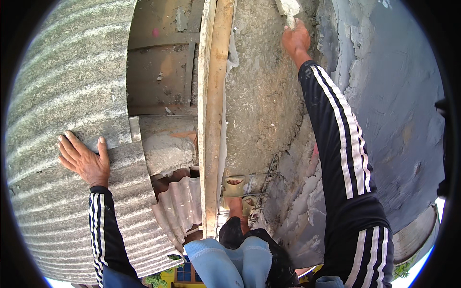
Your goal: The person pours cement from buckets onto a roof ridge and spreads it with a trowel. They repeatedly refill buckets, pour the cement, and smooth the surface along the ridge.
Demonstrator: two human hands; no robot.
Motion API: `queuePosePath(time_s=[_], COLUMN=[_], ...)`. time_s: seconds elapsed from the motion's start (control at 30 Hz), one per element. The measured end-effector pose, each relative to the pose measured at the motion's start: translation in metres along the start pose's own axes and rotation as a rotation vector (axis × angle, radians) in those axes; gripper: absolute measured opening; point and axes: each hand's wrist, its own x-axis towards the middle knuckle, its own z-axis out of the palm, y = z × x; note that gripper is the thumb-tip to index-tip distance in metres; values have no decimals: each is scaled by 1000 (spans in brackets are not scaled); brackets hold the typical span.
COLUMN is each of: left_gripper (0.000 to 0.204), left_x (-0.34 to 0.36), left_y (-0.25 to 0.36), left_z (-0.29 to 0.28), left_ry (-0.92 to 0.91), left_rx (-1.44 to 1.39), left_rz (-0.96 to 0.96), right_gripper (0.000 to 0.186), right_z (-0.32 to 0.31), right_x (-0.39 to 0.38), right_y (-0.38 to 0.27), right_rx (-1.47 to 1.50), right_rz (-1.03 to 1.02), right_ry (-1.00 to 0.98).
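Mortar clung grey to the trowel (288, 10) at the top of the rough, pebbly wall (261, 96) — gripped in the right hand (295, 41). Left hand (82, 159) lay flat, fingers spread, on ribbed corrugated sheeting (62, 86) — beside a pale upright wooden plank (213, 120).

Grey ribbed sheet (62, 96), black white-striped sleeve (341, 144), seemingly grey trowel (288, 7)

I see even, bright daylight across the frame, with no hard glare. My view is a fisheye circle: black corners, and the wooden plank (211, 115) bows near the centre. The corrugated sheet (57, 96) at left curves strongly toward the rim. Soft shadow lies under the right sleeve (343, 158). Focus is sharp centrally and slightly smeared at the lower edge.
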Motion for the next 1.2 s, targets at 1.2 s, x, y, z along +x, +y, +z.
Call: queuePosePath(time_s=[1.2], left_gripper=[99], left_x=[-3], left_y=[-1], left_z=[4], left_ry=[15], left_rx=[-22], left_rz=[11], right_gripper=[57], right_z=[-33], right_x=[-224], right_y=[51], right_rx=[360], right_rz=[82], right_ry=[-534])
